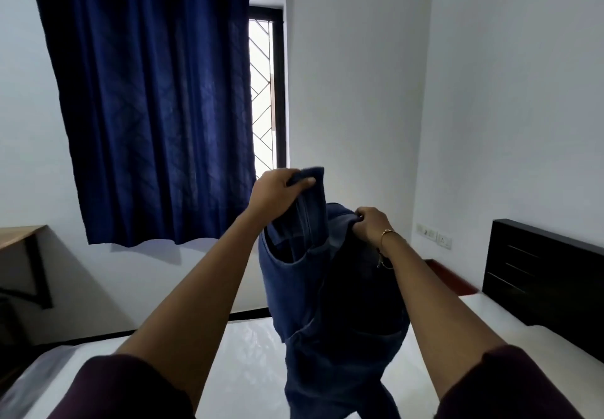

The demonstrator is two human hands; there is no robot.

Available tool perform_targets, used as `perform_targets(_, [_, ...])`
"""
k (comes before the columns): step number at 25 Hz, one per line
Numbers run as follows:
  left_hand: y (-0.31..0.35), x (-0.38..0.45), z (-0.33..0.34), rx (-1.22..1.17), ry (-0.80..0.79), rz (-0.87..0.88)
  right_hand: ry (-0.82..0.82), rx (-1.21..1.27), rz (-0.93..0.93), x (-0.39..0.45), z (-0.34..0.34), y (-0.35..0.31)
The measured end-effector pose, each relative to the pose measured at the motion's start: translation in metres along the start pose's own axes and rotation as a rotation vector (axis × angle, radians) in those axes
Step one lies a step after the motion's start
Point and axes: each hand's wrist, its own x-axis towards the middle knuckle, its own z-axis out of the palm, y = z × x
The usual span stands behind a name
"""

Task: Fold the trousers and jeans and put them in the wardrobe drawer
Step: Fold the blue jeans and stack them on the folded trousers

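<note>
Dark maroon sleeves point(130, 386) frame the bottom corners, both forearms reaching up and forward. At their ends the left hand point(277, 193) curls its fingers over the top edge of the jeans point(327, 304), thumb pinching the denim from the near side, and holds that edge higher than the other. Lower and to the right, the right hand point(371, 224) — a thin gold bracelet point(387, 234) at its wrist — grips the other part of the top edge with fingers bent tight. Between the two grips the blue jeans hang in the air, bunched and dark in shadow, so I cannot tell waistband from leg; the lower cloth drops out of view at the bottom. Under them lies the white bed point(248, 353), with a dark headboard point(549, 275) at its right edge. Beyond stand a white wall, a blue curtain point(150, 98) and a narrow strip of window point(263, 92) — open air around both arms
</note>
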Motion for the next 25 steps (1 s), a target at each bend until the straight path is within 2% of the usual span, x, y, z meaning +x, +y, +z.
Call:
perform_targets(2, [0.001, 0.01, 0.009, -0.19, 0.056, -0.065, -0.143, 0.105, 0.001, 0.003, -0.003, 0.01])
perform_targets(5, [0.01, 0.01, 0.03, -0.489, 0.017, -0.147, -0.257, 0.356, -0.086, 0.002, -0.007, 0.015])
perform_targets(7, [0.016, 0.015, 0.04, -0.692, -0.011, -0.175, -0.243, 0.459, -0.126, 0.003, -0.01, 0.02])
perform_targets(10, [0.016, 0.021, 0.044, -0.844, -0.014, -0.189, -0.176, 0.533, -0.098, 0.002, -0.014, 0.033])
perform_targets(11, [0.014, 0.023, 0.045, -0.863, 0.005, -0.196, -0.163, 0.442, -0.077, 0.003, -0.014, 0.039])
perform_targets(14, [0.007, 0.022, 0.045, -0.929, 0.103, -0.229, -0.123, -0.074, -0.015, 0.008, -0.003, 0.061])
perform_targets(17, [0.0, 0.019, 0.046, -0.857, 0.196, -0.264, -0.07, -0.174, -0.023, 0.01, 0.01, 0.071])
perform_targets(20, [-0.006, 0.018, 0.042, -0.87, 0.267, -0.285, -0.004, -0.293, -0.193, 0.009, 0.023, 0.076])
perform_targets(21, [-0.008, 0.019, 0.038, -0.887, 0.292, -0.291, 0.058, -0.362, -0.308, 0.007, 0.027, 0.079])
perform_targets(23, [-0.014, 0.024, 0.029, -0.892, 0.343, -0.297, 0.292, -0.541, -0.542, 0.005, 0.039, 0.094])
perform_targets(25, [-0.019, 0.031, 0.022, -0.864, 0.389, -0.308, 0.376, -0.719, -0.648, 0.003, 0.047, 0.111])
